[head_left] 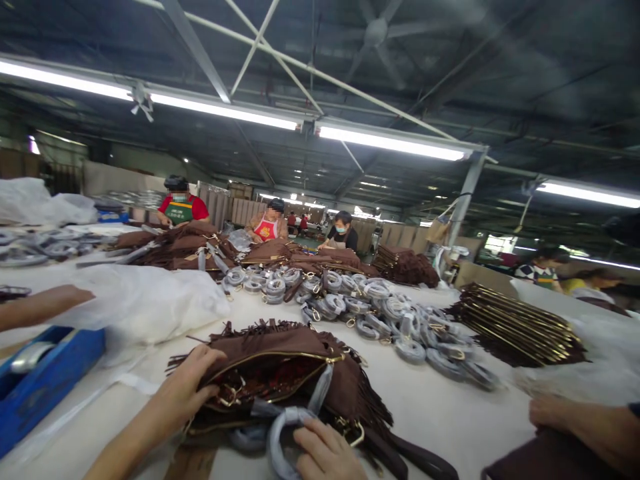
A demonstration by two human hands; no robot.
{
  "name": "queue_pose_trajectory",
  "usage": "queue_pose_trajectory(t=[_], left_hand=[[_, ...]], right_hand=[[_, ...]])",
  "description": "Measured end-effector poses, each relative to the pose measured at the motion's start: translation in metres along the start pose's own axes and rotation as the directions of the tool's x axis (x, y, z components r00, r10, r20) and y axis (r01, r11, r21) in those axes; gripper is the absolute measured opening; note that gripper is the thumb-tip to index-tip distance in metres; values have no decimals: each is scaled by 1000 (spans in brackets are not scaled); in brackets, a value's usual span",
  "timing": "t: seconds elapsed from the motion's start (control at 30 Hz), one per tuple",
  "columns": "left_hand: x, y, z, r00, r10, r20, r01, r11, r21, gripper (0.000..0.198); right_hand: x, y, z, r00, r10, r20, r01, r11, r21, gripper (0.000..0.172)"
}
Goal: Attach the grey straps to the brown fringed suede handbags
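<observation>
L hand (193, 385) on open bag (280, 343); R hand (327, 453) on wrapped coil (275, 437).

1. Looks like a factory workshop for bags.
2. Roofed high in dark metal, with bare white beams (260, 40) and a ceiling fan (376, 32).
3. Lit by long tube lights (393, 142).
4. Furnished with a broad pale worktable (430, 407), heaped with brown bags (273, 253) and grey-wrapped coils (411, 349).
5. Staffed by aproned people (180, 212) across it.
</observation>
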State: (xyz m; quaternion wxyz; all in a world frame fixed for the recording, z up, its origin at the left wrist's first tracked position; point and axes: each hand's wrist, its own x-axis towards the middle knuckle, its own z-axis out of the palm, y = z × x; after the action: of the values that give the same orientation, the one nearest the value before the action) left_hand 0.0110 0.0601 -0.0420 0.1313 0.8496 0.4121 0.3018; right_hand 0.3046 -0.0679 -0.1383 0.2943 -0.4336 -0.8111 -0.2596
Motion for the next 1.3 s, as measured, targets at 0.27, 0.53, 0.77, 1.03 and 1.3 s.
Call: queue_pose_trajectory(t=[0.27, 0.53, 0.77, 1.03, 1.3], left_hand=[[9, 30, -21, 987, 154, -38, -156, 986, -49, 43], [5, 42, -4, 968, 242, -61, -246, 965, -87, 36], [-7, 16, 14, 971, 238, 26, -236, 969, -67, 41], [13, -5, -9, 994, 81, -79, -68, 986, 151, 32], [-13, 120, 24, 1000, 20, -5, -19, 999, 37, 14]], right_hand=[[83, -3, -73, 983, 51, 179, -75, 989, 128, 13], [152, 20, 8, 791, 510, 338, -510, 855, -97, 38], [119, 29, -5, 908, 276, 314, -342, 923, 178, 42], [81, 99, -50, 816, 386, 432, -368, 921, -128, 53], [83, 56, -58, 788, 360, 499, -320, 933, -167, 23]])
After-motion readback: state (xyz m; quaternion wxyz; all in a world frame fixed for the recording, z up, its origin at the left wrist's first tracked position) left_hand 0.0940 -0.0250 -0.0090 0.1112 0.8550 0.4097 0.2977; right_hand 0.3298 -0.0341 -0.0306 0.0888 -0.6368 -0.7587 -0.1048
